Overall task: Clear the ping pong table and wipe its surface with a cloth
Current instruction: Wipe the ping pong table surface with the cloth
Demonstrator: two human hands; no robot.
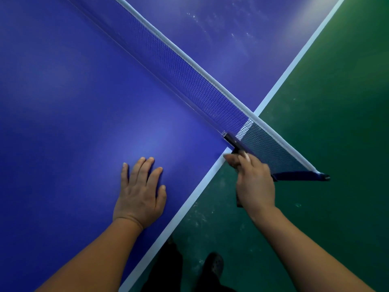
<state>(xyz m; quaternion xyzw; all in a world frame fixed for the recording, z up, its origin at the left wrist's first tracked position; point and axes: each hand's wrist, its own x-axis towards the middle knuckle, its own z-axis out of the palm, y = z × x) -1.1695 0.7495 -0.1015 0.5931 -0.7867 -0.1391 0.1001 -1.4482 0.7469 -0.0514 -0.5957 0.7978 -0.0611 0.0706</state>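
The blue ping pong table (73, 106) fills the left and top of the view, edged by a white line. A blue net (185, 74) with a white top band runs diagonally across it and overhangs the side. My left hand (140, 193) rests flat on the near half, fingers straight and spread. At the table's edge, my right hand (253, 183) grips the black net clamp (232, 143). The lower part of the clamp is hidden behind my hand. No cloth is visible.
Green floor (328, 133) lies to the right of the table, with pale scuff marks near my dark shoes (213, 265). The far half of the table shows whitish specks (221, 28). The net's end post (325, 177) sticks out beyond the table's side.
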